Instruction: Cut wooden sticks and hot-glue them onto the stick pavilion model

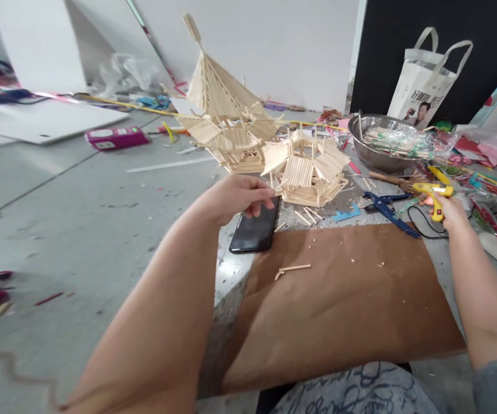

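My left hand [246, 198] reaches forward with thumb and fingertips pinched at the left edge of a small stick-built pavilion [304, 169]. Whether a thin stick or the pavilion's edge is between those fingertips, I cannot make out. Behind and left stands a taller stick-built tower [231, 109] with a pointed roof. On the far right, my right hand [452, 211] is wrapped round a yellow glue gun [436, 195], whose nozzle points left. Under my left hand lies a black phone [255, 230]. Two short joined sticks [294, 268] lie on the brown paper [339, 310].
Blue pliers [390, 213] lie left of the glue gun, near a black cord. A steel bowl [373, 152] holds bundled sticks in plastic. A white bag [423, 86] leans at the back right. A purple package [117, 138] lies on the floor at left.
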The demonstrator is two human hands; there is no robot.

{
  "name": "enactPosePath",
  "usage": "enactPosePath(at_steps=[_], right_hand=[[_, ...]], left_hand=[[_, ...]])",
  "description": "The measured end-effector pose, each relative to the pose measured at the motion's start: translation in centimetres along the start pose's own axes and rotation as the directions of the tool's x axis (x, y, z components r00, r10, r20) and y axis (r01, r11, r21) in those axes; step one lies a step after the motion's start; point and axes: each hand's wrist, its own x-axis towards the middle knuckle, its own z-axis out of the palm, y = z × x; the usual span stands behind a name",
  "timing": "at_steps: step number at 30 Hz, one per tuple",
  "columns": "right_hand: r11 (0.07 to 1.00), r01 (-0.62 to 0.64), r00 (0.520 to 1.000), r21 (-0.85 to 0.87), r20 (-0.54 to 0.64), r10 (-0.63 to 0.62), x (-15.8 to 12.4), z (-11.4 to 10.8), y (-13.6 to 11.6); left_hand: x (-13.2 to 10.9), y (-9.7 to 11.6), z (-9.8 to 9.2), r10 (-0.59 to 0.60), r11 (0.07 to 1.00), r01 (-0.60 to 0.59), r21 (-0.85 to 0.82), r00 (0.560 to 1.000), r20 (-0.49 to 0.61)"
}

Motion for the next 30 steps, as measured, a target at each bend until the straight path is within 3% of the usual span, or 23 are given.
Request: enactPosePath(at_steps=[6, 8, 11, 13, 16, 20, 24, 27, 30], right_hand=[[0.994, -0.053, 0.998, 0.099, -0.035, 0.057, 0.8, -0.1, 0.1], [0.99, -0.064, 0.998, 0.127, -0.02, 0.067, 0.9, 0.2, 0.0], [0.986, -0.065, 0.998, 0.154, 0.016, 0.064, 1.1, 0.9, -0.4], [0.986, -0.067, 0.997, 0.156, 0.039, 0.061, 1.3, 1.3, -0.6], [0.989, -0.07, 0.996, 0.127, 0.054, 0.064, 1.8, 1.9, -0.7], [0.998, -0.061, 0.998, 0.0, 0.012, 0.061, 2.8, 2.3, -0.3], [0.966, -0.036, 0.996, -0.254, -0.085, 0.015, 3.5, 2.3, 0.3], [0.862, -0.028, 0.988, -0.507, -0.144, -0.053, 3.6, 1.8, 0.2], [0.698, -0.002, 0.983, -0.716, -0.128, -0.128, 3.2, 1.4, -0.7]], left_hand=[[-1.9, 1.8, 3.0, 0.186, 0.982, -0.186, -0.006, 0.979, 0.079], [-2.3, 1.4, 5.0, 0.211, 0.977, -0.214, 0.007, 0.969, 0.126], [-2.5, 0.4, 8.5, 0.204, 0.95, -0.253, 0.181, 0.946, 0.253], [-2.4, -0.2, 10.5, 0.259, 0.9, -0.344, 0.268, 0.916, 0.307], [-2.2, -1.1, 12.4, 0.296, 0.849, -0.395, 0.35, 0.906, 0.304], [-2.1, -2.0, 12.9, 0.298, 0.843, -0.397, 0.363, 0.907, 0.299], [-2.2, -2.7, 12.7, 0.275, 0.871, -0.375, 0.316, 0.907, 0.319], [-2.3, -3.0, 12.5, 0.261, 0.879, -0.359, 0.314, 0.913, 0.313], [-2.6, -3.0, 12.4, 0.276, 0.86, -0.371, 0.349, 0.915, 0.293]])
